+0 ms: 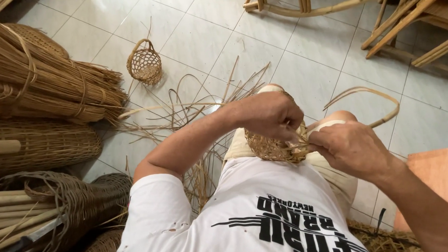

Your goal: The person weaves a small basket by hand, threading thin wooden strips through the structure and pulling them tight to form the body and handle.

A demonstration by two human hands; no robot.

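A small, half-woven rattan basket (pixel 274 148) sits in the lap of a seated person, seen from above, between the knees and just in front of a white T-shirt (pixel 248 215). The left hand (pixel 269 114) is closed over the basket's top edge, steadying it. The right hand (pixel 348 146) pinches a flat pale strand at the rim, fingers curled tight around it. A long bent cane (pixel 369 97) arcs out from the basket to the right, like a handle not yet fixed. Judging by this, the woven body looks largely formed, while the rim and handle appear unfinished, with loose ends sticking out.

Thin loose strands (pixel 193 109) fan across the pale tiled floor (pixel 311 56) ahead of the knees. Further off on the tiles lies a finished small basket (pixel 144 64) with a looped handle. At left are tied bundles of reeds (pixel 36 84) stacked over larger woven baskets (pixel 43 144); a dark-handled blade (pixel 22 243) rests in the lowest one. Cane furniture frames (pixel 380 8) stand at top right, and an orange-brown board (pixel 437 177) lies at right.

No packages, labels or signs are in view; the only printing is dark lettering on the shirt.
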